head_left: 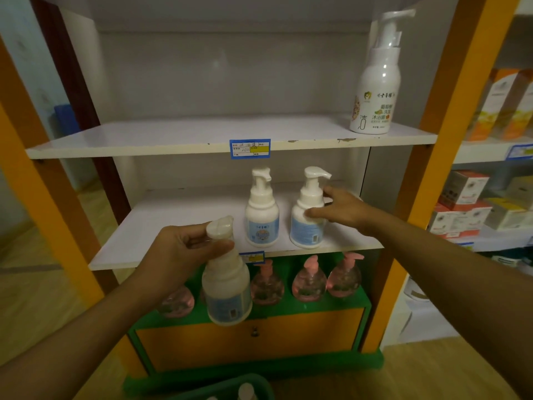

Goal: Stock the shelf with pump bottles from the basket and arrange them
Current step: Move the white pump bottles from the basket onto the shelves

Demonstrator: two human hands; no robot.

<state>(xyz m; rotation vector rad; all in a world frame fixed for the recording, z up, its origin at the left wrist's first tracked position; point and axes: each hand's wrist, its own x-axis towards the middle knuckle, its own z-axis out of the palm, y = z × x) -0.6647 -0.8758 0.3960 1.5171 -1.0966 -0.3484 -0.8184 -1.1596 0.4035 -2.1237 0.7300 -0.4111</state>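
1. Where the view's bottom edge cuts it off, a green basket [230, 385] sits nearest the camera, below and in front of the middle shelf [161, 226]; a pale bottle top [246, 391] shows inside it, over a wood-toned floor [432, 370].
2. Just in front of the middle shelf's front edge, the left hand [176, 249] is closed around the pump neck of a white bottle with a blue label [226, 287], which hangs tilted in the air, clear of the board.
3. Below the middle shelf, a row of pink pump bottles [310, 280] stands on a green ledge [346, 306] above an orange cabinet front [248, 339].
4. On the middle shelf itself, toward its right half, two more white blue-labelled pump bottles stand upright: the left standing bottle [262, 212] is free, and the right standing bottle [308, 215] has the right hand [341, 207] on it, thumb across the body and fingers behind the neck, in a loose partial grasp.
5. That board is plain white; its left half is bare, and a small blue-and-yellow tag [253, 257] hangs on the front edge.
6. Above the middle shelf, the upper shelf [144, 140] carries a blue-and-yellow price label [249, 148] and, at its far right, one tall white pump bottle with an orange-green label [376, 79].
7. Orange uprights [450, 111] frame both boards against a grey back panel [216, 76].
8. Right of the middle shelf, beyond the upright, a neighbouring rack [490, 151] holds orange and white boxes [467, 200].
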